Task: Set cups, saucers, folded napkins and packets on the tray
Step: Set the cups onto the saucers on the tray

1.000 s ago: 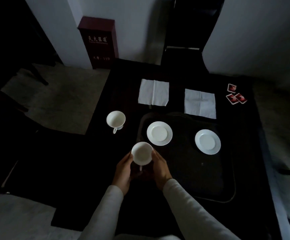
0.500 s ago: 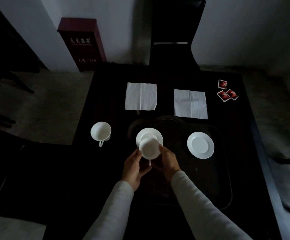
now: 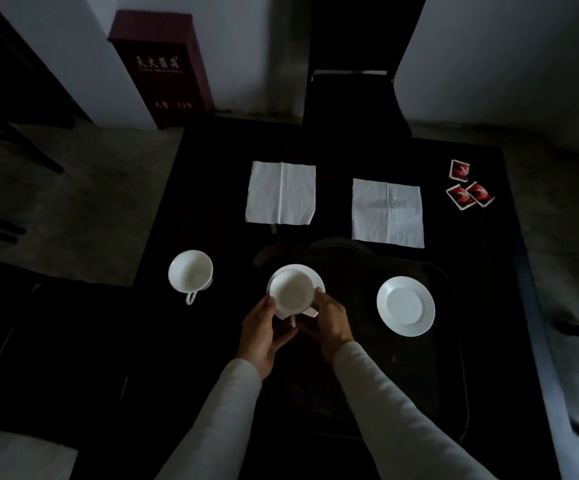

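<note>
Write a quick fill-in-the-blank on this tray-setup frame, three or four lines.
The left hand and right hand hold a cup at the ___ saucer.
The second cup stands on the table, not yet on the ___.
___ red packets lie at the table's far right.
___ napkins lie flat beyond the tray.
Missing: left; tray; three; two.

Cups (image 3: 291, 292), saucers (image 3: 405, 305): glossy white ceramic. Napkins (image 3: 280, 192): matt creased paper. Tray (image 3: 447, 358): dark, smooth.
</note>
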`<action>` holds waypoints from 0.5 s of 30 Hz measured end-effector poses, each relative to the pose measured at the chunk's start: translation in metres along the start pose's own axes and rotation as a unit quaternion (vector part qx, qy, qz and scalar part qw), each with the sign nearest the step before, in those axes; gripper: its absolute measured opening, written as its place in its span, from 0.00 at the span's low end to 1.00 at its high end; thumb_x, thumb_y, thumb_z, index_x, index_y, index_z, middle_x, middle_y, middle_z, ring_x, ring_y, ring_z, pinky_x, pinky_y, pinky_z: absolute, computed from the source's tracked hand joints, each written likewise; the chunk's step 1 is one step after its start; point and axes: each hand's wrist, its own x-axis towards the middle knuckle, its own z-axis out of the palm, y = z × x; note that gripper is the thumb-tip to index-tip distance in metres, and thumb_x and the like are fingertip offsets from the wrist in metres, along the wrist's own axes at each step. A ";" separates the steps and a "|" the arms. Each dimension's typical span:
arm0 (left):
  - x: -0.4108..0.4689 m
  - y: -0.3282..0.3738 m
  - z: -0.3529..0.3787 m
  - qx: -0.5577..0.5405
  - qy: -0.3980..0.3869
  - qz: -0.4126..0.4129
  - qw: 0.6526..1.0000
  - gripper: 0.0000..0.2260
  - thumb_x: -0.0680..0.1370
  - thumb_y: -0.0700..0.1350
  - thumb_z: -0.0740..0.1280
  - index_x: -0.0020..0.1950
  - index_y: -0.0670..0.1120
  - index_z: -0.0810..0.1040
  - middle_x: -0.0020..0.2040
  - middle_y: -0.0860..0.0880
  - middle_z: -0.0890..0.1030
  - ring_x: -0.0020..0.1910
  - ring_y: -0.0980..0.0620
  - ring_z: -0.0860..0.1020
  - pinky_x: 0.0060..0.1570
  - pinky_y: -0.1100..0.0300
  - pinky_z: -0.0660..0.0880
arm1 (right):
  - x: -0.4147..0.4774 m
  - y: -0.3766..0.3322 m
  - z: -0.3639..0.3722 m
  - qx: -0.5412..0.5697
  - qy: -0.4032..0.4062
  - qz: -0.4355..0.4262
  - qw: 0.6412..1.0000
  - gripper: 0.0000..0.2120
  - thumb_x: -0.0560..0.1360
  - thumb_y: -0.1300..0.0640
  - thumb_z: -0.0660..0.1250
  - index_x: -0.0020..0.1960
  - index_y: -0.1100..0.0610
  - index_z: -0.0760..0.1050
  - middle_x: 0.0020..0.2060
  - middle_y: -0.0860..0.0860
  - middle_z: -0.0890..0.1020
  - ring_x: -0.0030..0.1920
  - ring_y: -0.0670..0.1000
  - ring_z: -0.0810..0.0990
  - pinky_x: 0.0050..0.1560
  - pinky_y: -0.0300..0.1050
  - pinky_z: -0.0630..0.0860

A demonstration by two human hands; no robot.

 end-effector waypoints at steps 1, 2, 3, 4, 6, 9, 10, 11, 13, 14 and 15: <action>0.001 0.000 0.000 -0.001 0.001 0.002 1.000 0.14 0.83 0.51 0.63 0.66 0.51 0.79 0.66 0.44 0.79 0.64 0.45 0.79 0.59 0.44 0.80 | 0.002 0.000 0.000 -0.007 0.004 -0.002 1.000 0.15 0.83 0.48 0.60 0.55 0.56 0.82 0.58 0.57 0.82 0.55 0.55 0.83 0.38 0.43 0.83; 0.002 -0.001 0.001 0.001 0.002 0.004 1.000 0.14 0.83 0.51 0.63 0.66 0.51 0.79 0.66 0.45 0.79 0.64 0.45 0.79 0.58 0.45 0.81 | 0.003 0.000 0.000 -0.013 0.009 -0.003 1.000 0.16 0.83 0.47 0.60 0.56 0.56 0.82 0.58 0.58 0.82 0.56 0.56 0.83 0.39 0.44 0.83; 0.002 -0.001 0.001 0.005 0.002 0.006 1.000 0.14 0.83 0.52 0.63 0.66 0.52 0.79 0.66 0.45 0.79 0.63 0.45 0.80 0.57 0.46 0.81 | 0.005 0.001 -0.001 -0.018 0.013 -0.004 1.000 0.17 0.83 0.46 0.60 0.58 0.56 0.81 0.58 0.58 0.82 0.56 0.56 0.83 0.40 0.45 0.84; 0.002 -0.002 0.002 0.010 0.003 0.007 1.000 0.13 0.83 0.53 0.64 0.66 0.53 0.79 0.65 0.46 0.80 0.63 0.46 0.80 0.56 0.47 0.82 | 0.006 0.003 -0.001 -0.023 0.015 -0.006 1.000 0.18 0.83 0.45 0.59 0.58 0.56 0.81 0.57 0.58 0.82 0.56 0.56 0.83 0.41 0.46 0.84; 0.003 -0.003 0.003 0.012 0.011 0.005 1.000 0.13 0.82 0.53 0.64 0.66 0.54 0.79 0.64 0.46 0.81 0.61 0.46 0.81 0.53 0.49 0.82 | 0.007 0.005 -0.002 -0.029 0.016 -0.011 0.999 0.17 0.83 0.44 0.59 0.57 0.54 0.81 0.57 0.58 0.83 0.55 0.56 0.83 0.39 0.44 0.84; 0.005 -0.004 0.002 0.001 0.019 -0.006 1.000 0.14 0.82 0.52 0.65 0.66 0.53 0.79 0.64 0.45 0.80 0.61 0.45 0.81 0.49 0.52 0.83 | 0.008 0.005 -0.002 -0.032 0.017 -0.015 0.999 0.17 0.83 0.43 0.59 0.57 0.53 0.81 0.58 0.57 0.83 0.55 0.55 0.83 0.38 0.40 0.83; 0.005 -0.004 0.002 0.000 0.018 -0.008 1.000 0.14 0.82 0.52 0.65 0.66 0.53 0.79 0.64 0.45 0.80 0.61 0.45 0.82 0.49 0.52 0.83 | 0.008 0.006 -0.002 -0.031 0.015 -0.013 0.999 0.18 0.83 0.43 0.59 0.58 0.53 0.81 0.58 0.57 0.82 0.56 0.55 0.83 0.40 0.42 0.84; 0.005 -0.004 0.002 0.001 0.015 -0.008 1.000 0.14 0.82 0.52 0.65 0.66 0.53 0.79 0.64 0.45 0.80 0.61 0.45 0.82 0.50 0.52 0.83 | 0.008 0.006 -0.003 -0.030 0.013 -0.012 0.999 0.18 0.83 0.42 0.59 0.58 0.53 0.81 0.58 0.56 0.82 0.57 0.55 0.83 0.43 0.45 0.85; 0.006 -0.003 0.002 0.008 0.007 -0.005 1.000 0.13 0.82 0.53 0.64 0.66 0.54 0.79 0.65 0.45 0.80 0.62 0.45 0.81 0.52 0.51 0.82 | 0.009 0.007 -0.003 -0.029 0.014 -0.014 0.999 0.18 0.83 0.42 0.59 0.59 0.53 0.81 0.57 0.55 0.82 0.56 0.55 0.84 0.47 0.49 0.86; 0.005 -0.003 0.002 0.013 0.004 -0.004 1.000 0.14 0.82 0.53 0.64 0.66 0.54 0.79 0.65 0.45 0.80 0.62 0.45 0.81 0.52 0.51 0.82 | 0.009 0.008 -0.003 -0.028 0.014 -0.017 0.999 0.18 0.83 0.42 0.59 0.58 0.52 0.81 0.57 0.55 0.83 0.54 0.54 0.85 0.49 0.50 0.86; 0.005 -0.002 0.002 0.018 0.003 -0.004 1.000 0.14 0.82 0.53 0.64 0.66 0.54 0.79 0.65 0.46 0.80 0.62 0.45 0.81 0.53 0.50 0.82 | 0.009 0.008 -0.003 -0.029 0.014 -0.020 0.999 0.18 0.83 0.42 0.59 0.58 0.51 0.81 0.56 0.54 0.83 0.52 0.53 0.85 0.51 0.51 0.86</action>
